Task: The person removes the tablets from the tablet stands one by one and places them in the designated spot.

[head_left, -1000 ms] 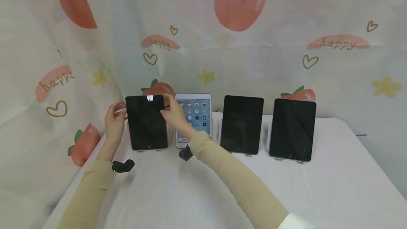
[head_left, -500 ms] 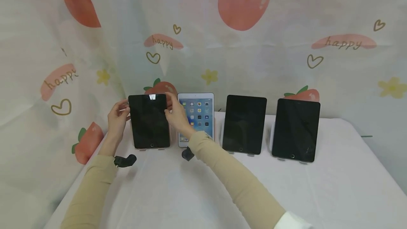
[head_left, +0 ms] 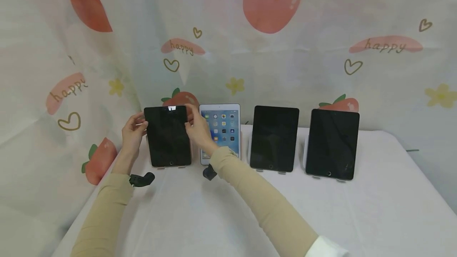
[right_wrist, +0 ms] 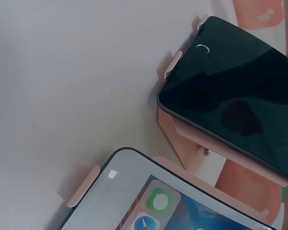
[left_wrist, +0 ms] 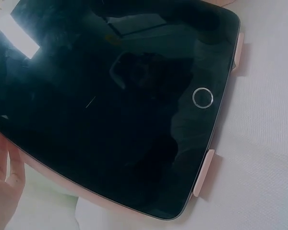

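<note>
Black-screened tablet [head_left: 168, 138], one unit, leftmost in the row, is propped tilted back on a pink stand [right_wrist: 180, 139], its bottom edge set at two small lips [left_wrist: 204, 173]. Its left edge is pinched near the top by the left hand [head_left: 131, 138], thumb forward; its right edge is gripped, also high, by the right hand [head_left: 198, 129]. Both hands are closed to about the tablet's thickness. Whether weight is borne by either cannot be told. White tablet [head_left: 229, 132], screen lit, is stood just beside, partly crossed by the right hand. Third tablet [head_left: 274, 138] and fourth tablet [head_left: 332, 144], screens dark, are placed farther right. Risks, as judged: were the two sides lifted unevenly, a corner could be slipped off its lip and the glass dropped onto the table [head_left: 196, 217]; were the right arm [head_left: 264, 199] lowered or swung, the white unit could be knocked; were the top pushed hard, the stand could be shifted backward.
</note>
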`<state>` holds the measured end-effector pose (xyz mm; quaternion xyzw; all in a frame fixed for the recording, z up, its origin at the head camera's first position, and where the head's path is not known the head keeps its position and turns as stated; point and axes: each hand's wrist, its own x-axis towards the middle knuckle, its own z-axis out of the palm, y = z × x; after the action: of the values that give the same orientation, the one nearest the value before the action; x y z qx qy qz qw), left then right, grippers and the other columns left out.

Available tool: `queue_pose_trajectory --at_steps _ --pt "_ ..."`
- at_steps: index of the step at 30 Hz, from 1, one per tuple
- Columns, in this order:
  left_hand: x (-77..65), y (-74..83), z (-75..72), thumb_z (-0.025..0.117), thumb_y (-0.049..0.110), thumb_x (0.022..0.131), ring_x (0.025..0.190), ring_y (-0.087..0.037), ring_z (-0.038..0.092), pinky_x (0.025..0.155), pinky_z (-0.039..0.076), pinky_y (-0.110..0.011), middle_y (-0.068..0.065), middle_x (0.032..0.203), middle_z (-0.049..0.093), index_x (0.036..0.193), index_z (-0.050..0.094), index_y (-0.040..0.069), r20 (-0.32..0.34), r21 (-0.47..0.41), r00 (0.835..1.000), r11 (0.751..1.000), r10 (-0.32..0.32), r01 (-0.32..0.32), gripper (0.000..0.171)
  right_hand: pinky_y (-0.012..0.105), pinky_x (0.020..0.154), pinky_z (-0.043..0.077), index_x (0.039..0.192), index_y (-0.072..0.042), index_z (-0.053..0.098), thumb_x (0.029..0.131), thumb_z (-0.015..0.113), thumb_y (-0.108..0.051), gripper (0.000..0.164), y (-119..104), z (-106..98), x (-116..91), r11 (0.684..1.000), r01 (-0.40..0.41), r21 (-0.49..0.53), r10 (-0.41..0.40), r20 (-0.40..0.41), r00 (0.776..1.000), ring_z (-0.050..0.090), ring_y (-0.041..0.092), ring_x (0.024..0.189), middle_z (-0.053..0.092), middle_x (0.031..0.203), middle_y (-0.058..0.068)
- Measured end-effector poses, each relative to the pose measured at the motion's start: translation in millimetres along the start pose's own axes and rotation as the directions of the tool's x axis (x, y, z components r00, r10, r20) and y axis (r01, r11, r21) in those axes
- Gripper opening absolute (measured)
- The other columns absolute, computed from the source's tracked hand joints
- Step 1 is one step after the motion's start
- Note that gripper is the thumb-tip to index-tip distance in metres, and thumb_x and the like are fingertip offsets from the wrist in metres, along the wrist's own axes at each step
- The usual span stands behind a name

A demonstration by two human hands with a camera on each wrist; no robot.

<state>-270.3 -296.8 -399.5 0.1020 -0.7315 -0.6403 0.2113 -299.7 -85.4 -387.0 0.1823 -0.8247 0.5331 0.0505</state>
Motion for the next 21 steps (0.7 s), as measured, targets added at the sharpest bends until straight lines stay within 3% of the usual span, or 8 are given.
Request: queue_pose_trajectory --at_steps 11,16,21 --pt "-5.9 2.8 3.3 0.056 0.005 0.095 0.084 -0.003 0.053 0.071 0.051 -0.009 0.01 0.093 0.052 0.13 0.055 0.008 0.001 -0.046 1.0 0.999 0.023 -0.023 0.035 0.02 0.065 0.048 0.139 -0.025 0.04 0.093 0.059 -0.007 0.052 0.1 -3.3 -0.3 0.999 0.03 -0.026 -0.031 -0.031 0.999 0.058 0.016 0.083 0.06 0.1 0.007" --pt "-7.7 2.2 0.8 0.056 0.004 0.095 0.085 -0.005 0.053 0.071 0.051 -0.009 0.009 0.094 0.054 0.129 0.058 0.013 -0.004 -0.078 1.0 0.997 0.021 -0.022 0.035 0.019 0.061 0.045 0.141 -0.024 0.034 0.094 0.057 -0.008 0.054 -2.8 -2.9 -2.1 0.999 0.034 -0.037 -0.033 0.015 0.999 0.057 0.016 0.08 0.057 0.1 0.007" --pt "-8.8 2.7 -1.9 0.055 0.006 0.096 0.089 -0.005 0.052 0.073 0.05 -0.008 0.011 0.097 0.053 0.133 0.056 0.018 0.005 -0.056 1.0 0.998 0.008 -0.008 0.039 0.019 0.059 0.043 0.142 -0.024 0.029 0.096 0.055 -0.01 0.054 -5.9 -4.2 -3.7 1.0 0.023 -0.011 -0.022 0.066 0.998 0.055 0.016 0.077 0.054 0.099 0.008"
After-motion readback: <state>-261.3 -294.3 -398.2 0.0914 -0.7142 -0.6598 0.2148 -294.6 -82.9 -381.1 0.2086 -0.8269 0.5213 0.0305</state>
